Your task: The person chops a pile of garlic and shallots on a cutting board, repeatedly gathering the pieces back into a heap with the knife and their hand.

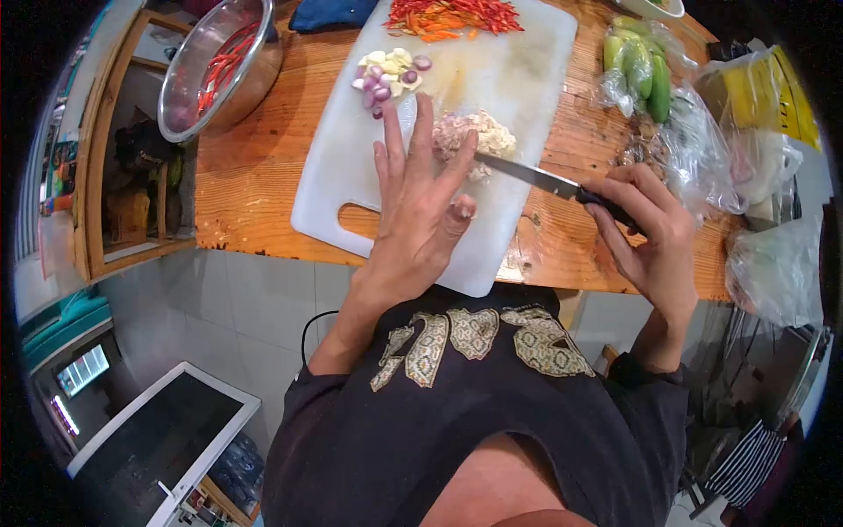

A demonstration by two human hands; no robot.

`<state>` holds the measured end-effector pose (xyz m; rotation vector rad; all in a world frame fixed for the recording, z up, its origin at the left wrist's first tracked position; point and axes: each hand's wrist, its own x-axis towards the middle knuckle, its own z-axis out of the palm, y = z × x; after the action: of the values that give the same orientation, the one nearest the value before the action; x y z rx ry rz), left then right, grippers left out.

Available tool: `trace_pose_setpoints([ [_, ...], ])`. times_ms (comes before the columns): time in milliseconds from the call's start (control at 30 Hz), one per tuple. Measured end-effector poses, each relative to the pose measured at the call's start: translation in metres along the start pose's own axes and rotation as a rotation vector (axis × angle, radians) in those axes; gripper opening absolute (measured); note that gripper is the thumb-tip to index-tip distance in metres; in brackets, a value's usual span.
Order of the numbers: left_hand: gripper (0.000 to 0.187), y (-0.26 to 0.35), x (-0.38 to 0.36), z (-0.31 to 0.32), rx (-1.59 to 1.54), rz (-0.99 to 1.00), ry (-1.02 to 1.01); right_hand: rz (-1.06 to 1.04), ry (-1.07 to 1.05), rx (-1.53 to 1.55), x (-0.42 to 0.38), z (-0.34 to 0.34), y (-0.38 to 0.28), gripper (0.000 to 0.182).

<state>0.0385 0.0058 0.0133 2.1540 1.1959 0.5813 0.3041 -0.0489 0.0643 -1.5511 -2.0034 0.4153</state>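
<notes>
From the head camera we see our right hand (654, 233) closed around the dark handle of a knife (549, 182), fingers (634, 204) wrapped tight. The blade's long axis runs from that hand leftward and slightly away from us, its tip at the near edge of a small pile of minced garlic (470, 133) on the white cutting board (351, 176).

Our left hand (420, 206) holds nothing: it lies open and flat, fingers (421, 132) spread and pointing away from us, resting over the blade near its tip. The pile sits just beyond and to the right of those fingertips, so the left hand is nearer to it than the right. Further beyond the left fingertips lie peeled garlic cloves and small shallots (391, 75), and past them sliced chillies (452, 16).

Left of the board, on the wooden counter (246, 176), stands a metal bowl (215, 66); right of the knife hand lie bagged green vegetables (645, 75).
</notes>
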Motion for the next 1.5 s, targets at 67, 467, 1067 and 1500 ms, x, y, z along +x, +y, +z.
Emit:
trace_pose_setpoints([
  [67,0.095,-0.001,-0.004,-0.001,-0.015,0.006,-0.014,0.028,0.016,0.011,-0.001,0.001,0.004,0.023],
  [467,0.055,-0.012,0.002,0.002,0.123,0.072,0.092,0.091,0.052,0.12,-0.011,-0.001,-0.003,0.023],
  [1067,0.067,-0.012,0.016,0.009,0.136,0.041,0.275,0.18,0.118,0.249,-0.031,0.023,0.014,0.023],
  [1500,0.057,-0.017,0.019,0.006,0.068,0.039,0.323,0.145,0.073,0.2,-0.031,0.022,0.02,0.024],
])
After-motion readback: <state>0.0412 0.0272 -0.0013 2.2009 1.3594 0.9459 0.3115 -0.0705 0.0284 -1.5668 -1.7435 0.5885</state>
